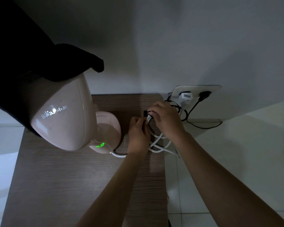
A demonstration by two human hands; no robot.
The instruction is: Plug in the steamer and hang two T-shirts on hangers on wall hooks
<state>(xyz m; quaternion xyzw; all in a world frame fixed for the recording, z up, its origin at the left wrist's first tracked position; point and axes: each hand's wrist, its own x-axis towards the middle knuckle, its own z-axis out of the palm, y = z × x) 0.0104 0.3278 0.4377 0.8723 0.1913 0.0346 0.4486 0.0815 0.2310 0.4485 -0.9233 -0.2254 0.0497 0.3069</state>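
Note:
A pale pink steamer point(62, 115) stands on a brown wooden table point(56, 177), and a green light point(100, 145) glows near its base. Its white cord point(156, 143) runs off the base into a coiled bundle at the table's right edge. My left hand point(138, 133) pinches the bundle from the left. My right hand point(167, 120) grips the top of the coil, beside a small black strap point(145, 114). A white plug point(185, 96) sits in the wall socket plate point(197, 89). A black garment point(23, 46) hangs at the upper left, over the steamer's top.
A black plug point(204, 95) occupies the socket's right outlet; its black cable point(203, 126) loops down onto the floor. White floor tiles point(236, 161) lie right of the table. The grey wall point(170, 38) stands right behind the table.

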